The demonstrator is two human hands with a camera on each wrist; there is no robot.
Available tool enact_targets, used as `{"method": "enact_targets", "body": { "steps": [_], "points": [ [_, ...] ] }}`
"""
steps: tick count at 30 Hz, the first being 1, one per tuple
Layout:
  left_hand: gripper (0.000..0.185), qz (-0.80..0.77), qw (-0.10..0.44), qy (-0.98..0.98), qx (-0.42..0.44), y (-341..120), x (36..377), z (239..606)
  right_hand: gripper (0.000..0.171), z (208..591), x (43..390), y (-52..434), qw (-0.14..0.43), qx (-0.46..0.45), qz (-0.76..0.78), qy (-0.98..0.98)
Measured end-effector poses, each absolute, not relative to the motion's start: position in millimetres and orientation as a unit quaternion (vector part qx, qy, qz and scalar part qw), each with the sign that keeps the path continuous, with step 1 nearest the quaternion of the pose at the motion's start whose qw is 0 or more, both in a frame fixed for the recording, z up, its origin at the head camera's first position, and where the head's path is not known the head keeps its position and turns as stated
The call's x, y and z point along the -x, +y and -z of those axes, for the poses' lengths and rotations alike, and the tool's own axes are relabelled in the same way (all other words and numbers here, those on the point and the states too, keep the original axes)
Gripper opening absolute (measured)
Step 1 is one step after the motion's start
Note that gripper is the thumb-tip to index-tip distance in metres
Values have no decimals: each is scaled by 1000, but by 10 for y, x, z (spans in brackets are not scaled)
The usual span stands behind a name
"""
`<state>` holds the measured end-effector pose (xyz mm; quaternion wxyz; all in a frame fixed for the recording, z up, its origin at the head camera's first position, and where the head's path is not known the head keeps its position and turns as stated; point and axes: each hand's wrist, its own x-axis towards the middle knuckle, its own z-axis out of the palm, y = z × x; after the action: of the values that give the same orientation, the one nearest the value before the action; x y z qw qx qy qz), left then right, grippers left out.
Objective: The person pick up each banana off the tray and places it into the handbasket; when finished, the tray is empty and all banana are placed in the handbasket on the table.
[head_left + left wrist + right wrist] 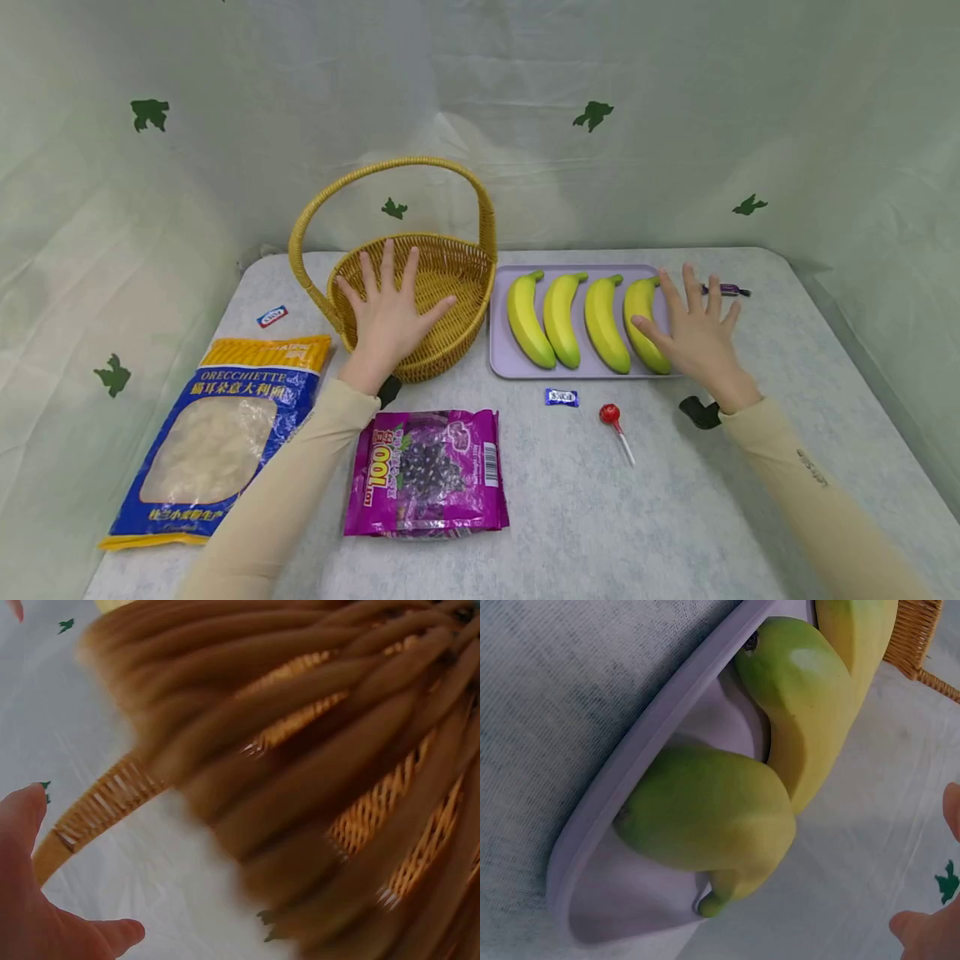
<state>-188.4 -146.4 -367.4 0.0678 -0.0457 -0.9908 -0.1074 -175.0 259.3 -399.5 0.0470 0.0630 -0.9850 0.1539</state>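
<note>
My left hand (pixel 390 321) is spread with straight fingers in front of and over a wicker basket (pixel 457 350) with a tall arched handle. Nothing is in its grip. The woven basket side (pixel 300 765) fills much of the left wrist view, close to the camera. My right hand (pixel 699 342) is also spread, over the right end of a lilac tray (pixel 498 367), and holds nothing. Several yellow-green bananas lie on that tray; the rightmost banana (pixel 643 325) is nearest the right hand. In the right wrist view a banana (pixel 712 810) rests inside the tray rim (pixel 607 795).
A blue orecchiette bag (pixel 217 433) lies at left, beside a purple candy bag (pixel 427 475) at the front. Small wrapped candies lie about: one red and blue (pixel 272 317), one blue (pixel 562 397), one dark purple (pixel 727 290). A red lollipop (pixel 611 414) lies before the tray.
</note>
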Motion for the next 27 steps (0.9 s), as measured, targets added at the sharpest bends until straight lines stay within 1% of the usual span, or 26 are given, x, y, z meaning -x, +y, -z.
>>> {"method": "enact_targets", "body": {
  "steps": [11,22,24,27],
  "points": [
    [92,118,101,-986,60,-1476,1828,3701,85,3890,1745,2567,48,-70,-150,-985],
    [89,131,95,-984,76,-1506,1748,3689,84,3818,1720,2581,43,-80,-142,-986],
    [88,146,100,-980,87,-1534,1704,3662,83,3796,1705,2594,48,-88,-152,-983],
    [86,185,113,-970,114,-1605,1607,3611,83,3771,1695,2638,70,-115,-186,-973]
  ]
}}
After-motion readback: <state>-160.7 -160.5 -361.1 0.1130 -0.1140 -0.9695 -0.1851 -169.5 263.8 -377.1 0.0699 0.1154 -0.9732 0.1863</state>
